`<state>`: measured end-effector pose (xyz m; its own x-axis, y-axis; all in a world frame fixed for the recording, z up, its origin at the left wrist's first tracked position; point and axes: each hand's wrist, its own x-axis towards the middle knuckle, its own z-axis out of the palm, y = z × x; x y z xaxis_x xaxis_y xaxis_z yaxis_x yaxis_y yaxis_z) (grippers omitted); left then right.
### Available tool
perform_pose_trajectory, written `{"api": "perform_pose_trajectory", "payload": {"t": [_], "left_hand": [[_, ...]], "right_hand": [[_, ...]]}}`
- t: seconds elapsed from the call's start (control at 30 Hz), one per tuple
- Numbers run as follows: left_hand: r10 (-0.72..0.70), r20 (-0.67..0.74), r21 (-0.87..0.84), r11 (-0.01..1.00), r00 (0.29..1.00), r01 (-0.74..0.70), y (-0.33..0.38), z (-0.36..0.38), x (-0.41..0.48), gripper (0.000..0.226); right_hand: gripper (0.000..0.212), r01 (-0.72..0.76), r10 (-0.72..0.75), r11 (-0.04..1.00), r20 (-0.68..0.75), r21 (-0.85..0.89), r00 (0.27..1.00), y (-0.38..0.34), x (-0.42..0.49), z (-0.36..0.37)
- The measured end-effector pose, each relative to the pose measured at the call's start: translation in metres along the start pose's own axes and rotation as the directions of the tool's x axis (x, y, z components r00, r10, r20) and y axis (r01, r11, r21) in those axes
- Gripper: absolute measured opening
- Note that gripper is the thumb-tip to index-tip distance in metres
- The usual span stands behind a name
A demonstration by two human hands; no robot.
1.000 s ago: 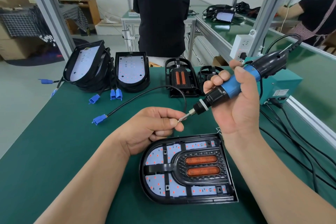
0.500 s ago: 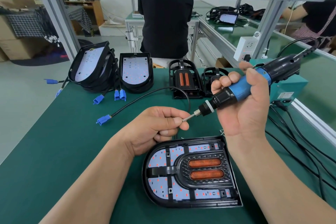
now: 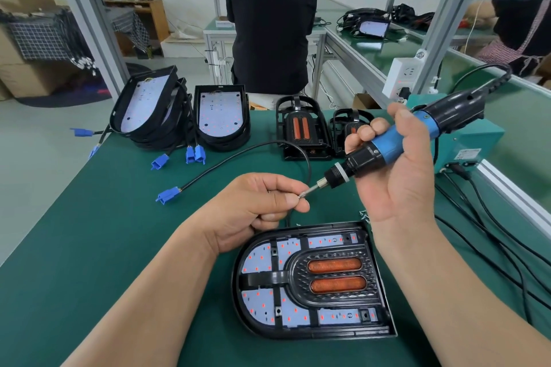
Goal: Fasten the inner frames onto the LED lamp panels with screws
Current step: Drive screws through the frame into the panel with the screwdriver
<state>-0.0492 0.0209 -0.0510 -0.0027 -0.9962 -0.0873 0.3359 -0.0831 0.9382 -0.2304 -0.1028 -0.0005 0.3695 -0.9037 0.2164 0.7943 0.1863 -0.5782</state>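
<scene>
An LED lamp panel lies flat near the table's front, a black inner frame with two orange lenses seated in it. Above the panel my right hand grips a blue-and-black electric screwdriver, its bit pointing down-left. My left hand pinches a small screw between thumb and forefinger, right at the bit's tip. A few loose screws lie beside the panel's top right corner.
Stacked bare panels and another panel with blue connectors stand at the back left. Spare inner frames sit at the back centre. A teal power box and black cables occupy the right. A person stands behind the table.
Both hands stay together with the screw at the bit tip. The view has shifted slightly, so everything sits a little lower and further right in frame.
</scene>
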Motion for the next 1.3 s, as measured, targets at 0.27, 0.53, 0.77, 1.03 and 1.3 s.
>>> {"api": "perform_pose_trajectory", "payload": {"t": [0.27,0.53,0.77,1.03,1.3], "left_hand": [[-0.003,-0.102,0.319,0.947,0.995,0.035,-0.0031,-0.0042,-0.0003,0.016],[0.047,-0.101,0.184,0.982,0.994,-0.028,-0.0037,-0.0036,0.0028,0.018],[0.002,-0.142,0.227,0.973,0.99,0.031,-0.0023,-0.0027,0.0027,0.01],[0.02,-0.186,0.199,0.98,0.982,0.018,-0.0032,0.0031,0.003,0.013],[0.023,-0.216,0.228,0.973,0.976,0.028,-0.0032,0.0052,0.0038,0.007]], "right_hand": [[0.025,-0.067,0.053,0.98,-0.08,-0.189,0.995,0.0051,0.0039,-0.0015],[0.021,-0.03,0.025,0.998,-0.084,-0.059,0.996,0.0038,0.0017,-0.0031],[0.017,0.008,-0.01,0.999,-0.055,-0.038,0.998,0.0044,0.0006,-0.0021],[0.028,0.045,-0.052,0.991,-0.052,-0.129,0.997,0.007,-0.0014,0.0005],[0.029,0.001,-0.02,0.993,-0.158,-0.119,0.987,0.0079,-0.0019,0.0001]]}}
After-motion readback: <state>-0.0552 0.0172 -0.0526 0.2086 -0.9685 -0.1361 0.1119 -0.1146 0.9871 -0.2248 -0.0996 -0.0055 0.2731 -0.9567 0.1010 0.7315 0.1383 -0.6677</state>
